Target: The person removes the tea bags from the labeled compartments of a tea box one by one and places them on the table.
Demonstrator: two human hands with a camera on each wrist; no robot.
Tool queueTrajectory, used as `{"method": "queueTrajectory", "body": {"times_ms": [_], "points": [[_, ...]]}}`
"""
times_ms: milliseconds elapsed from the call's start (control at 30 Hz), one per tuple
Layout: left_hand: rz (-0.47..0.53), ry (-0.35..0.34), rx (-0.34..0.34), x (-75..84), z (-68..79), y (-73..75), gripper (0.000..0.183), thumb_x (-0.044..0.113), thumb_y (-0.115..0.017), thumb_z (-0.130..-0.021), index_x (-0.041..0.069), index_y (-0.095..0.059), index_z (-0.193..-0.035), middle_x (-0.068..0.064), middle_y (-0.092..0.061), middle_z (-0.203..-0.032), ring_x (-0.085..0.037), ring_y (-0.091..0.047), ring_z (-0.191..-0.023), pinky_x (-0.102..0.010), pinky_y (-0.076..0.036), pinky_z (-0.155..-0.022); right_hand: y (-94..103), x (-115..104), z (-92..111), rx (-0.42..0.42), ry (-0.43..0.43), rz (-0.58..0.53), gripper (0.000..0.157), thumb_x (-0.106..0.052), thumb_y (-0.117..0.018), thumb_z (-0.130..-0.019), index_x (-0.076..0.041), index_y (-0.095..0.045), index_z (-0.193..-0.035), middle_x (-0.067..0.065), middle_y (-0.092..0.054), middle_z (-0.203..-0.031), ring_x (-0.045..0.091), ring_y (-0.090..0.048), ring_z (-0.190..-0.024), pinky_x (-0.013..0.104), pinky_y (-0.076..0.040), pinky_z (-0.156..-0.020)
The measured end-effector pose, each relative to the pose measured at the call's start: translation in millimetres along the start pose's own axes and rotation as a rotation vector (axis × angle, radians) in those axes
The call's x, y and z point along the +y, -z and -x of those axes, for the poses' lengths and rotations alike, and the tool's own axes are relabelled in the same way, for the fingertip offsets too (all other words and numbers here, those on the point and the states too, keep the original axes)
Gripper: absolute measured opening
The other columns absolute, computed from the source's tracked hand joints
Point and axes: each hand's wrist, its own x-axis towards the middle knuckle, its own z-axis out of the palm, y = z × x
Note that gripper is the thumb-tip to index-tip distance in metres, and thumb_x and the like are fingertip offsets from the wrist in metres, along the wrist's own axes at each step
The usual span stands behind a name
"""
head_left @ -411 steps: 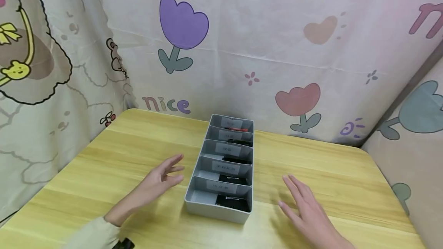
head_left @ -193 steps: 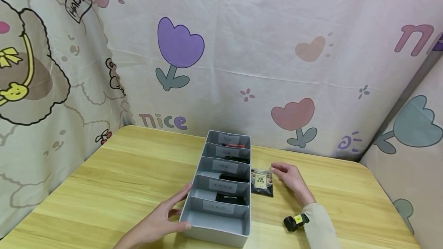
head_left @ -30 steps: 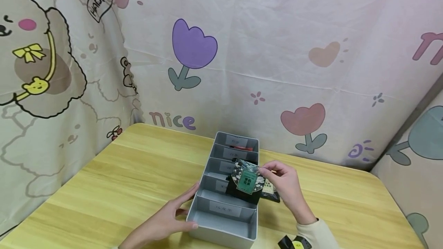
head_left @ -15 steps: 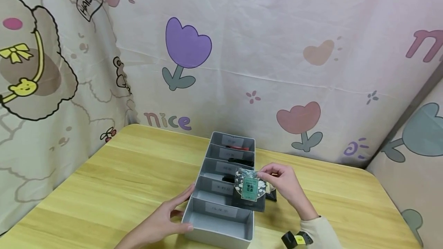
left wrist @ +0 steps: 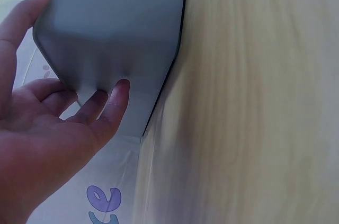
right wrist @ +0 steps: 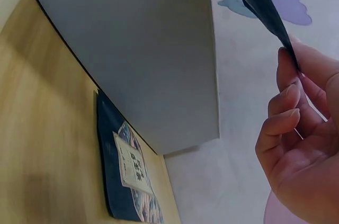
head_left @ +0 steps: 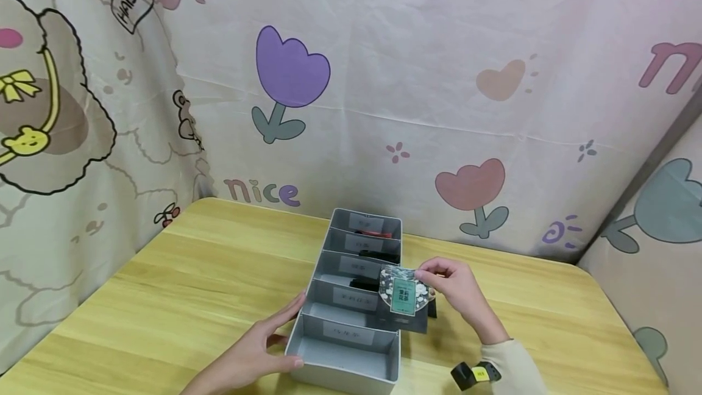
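A grey divided storage box [head_left: 341, 378] stands lengthwise on the table. My left hand [head_left: 253, 346] steadies its near left corner, thumb at the front and fingers against the side wall [left wrist: 119, 38]. My right hand [head_left: 460, 291] pinches the top edge of a dark tea bag packet [head_left: 403, 297] with a green label. The packet hangs over the box's right rim, covering part of the middle compartments. Beneath it, mostly hidden in the head view, another dark tea packet [right wrist: 132, 166] with a cream label lies on the table against the box's right side.
The nearest two compartments [head_left: 342, 352] show bare floors where visible. Black packets [head_left: 379, 256] lie in compartments farther back, and a red one [head_left: 374, 234] in the farthest. Paper labels mark the dividers. A patterned curtain [head_left: 362, 78] hangs behind the wooden table [head_left: 219, 261].
Earlier, the cream-labelled packet left the nearest compartment for the table at right. The green-labelled packet has since been lifted out and, over the last second, moved right across the rim. The left hand stays put.
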Motion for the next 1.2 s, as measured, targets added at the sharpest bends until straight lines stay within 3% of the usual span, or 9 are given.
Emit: {"method": "queueTrajectory", "body": {"times_ms": [200,500,667,967,1200], "points": [[0.025,0.027,-0.019,0.3,0.2,1.1,0.079,0.009,-0.067,-0.09,0.006,-0.021,-0.154,-0.022,-0.01,-0.157,0.014,-0.027,-0.125,-0.02,-0.04,-0.095,11.5,7.8,1.6,0.03,-0.044,-0.014,0.015,-0.016,-0.073,-0.086,-0.001,-0.072,-0.089,0.001,-0.062,-0.075,0.014,-0.049,-0.067,0.027,-0.041,-0.059],[0.03,0.014,-0.024,-0.2,1.8,1.6,0.079,0.007,-0.066,-0.09,0.007,-0.02,-0.154,-0.022,-0.01,-0.157,0.014,-0.027,-0.125,-0.021,-0.04,-0.095,38.1,30.8,9.2,0.075,-0.122,0.027,0.017,-0.015,-0.072,-0.088,0.001,-0.07,-0.091,0.001,-0.058,-0.073,0.013,-0.047,-0.063,0.028,-0.041,-0.057],[0.031,0.022,-0.017,-0.1,2.1,1.2,0.079,0.007,-0.067,-0.09,0.008,-0.02,-0.154,-0.021,-0.011,-0.157,0.015,-0.027,-0.125,-0.021,-0.04,-0.094,54.7,43.6,8.1,0.068,-0.183,0.104,0.019,-0.018,-0.071,-0.088,0.0,-0.07,-0.094,0.001,-0.058,-0.074,0.013,-0.046,-0.063,0.025,-0.039,-0.056],[0.045,0.026,-0.018,-0.5,1.1,1.1,0.079,0.007,-0.066,-0.09,0.006,-0.02,-0.154,-0.021,-0.01,-0.157,0.015,-0.027,-0.124,-0.02,-0.039,-0.095,74.5,56.7,7.5,0.051,-0.216,0.21,0.024,-0.024,-0.068,-0.091,-0.001,-0.07,-0.099,0.004,-0.063,-0.085,0.013,-0.046,-0.066,0.024,-0.04,-0.056],[0.017,0.009,-0.007,-1.4,-0.7,1.1,0.08,0.008,-0.068,-0.089,0.008,-0.022,-0.154,-0.022,-0.012,-0.157,0.01,-0.03,-0.126,-0.022,-0.042,-0.095,85.1,62.1,9.5,0.079,-0.217,0.317,0.031,-0.032,-0.068,-0.091,-0.003,-0.071,-0.101,0.006,-0.068,-0.096,0.018,-0.049,-0.082,0.029,-0.042,-0.067]]}}
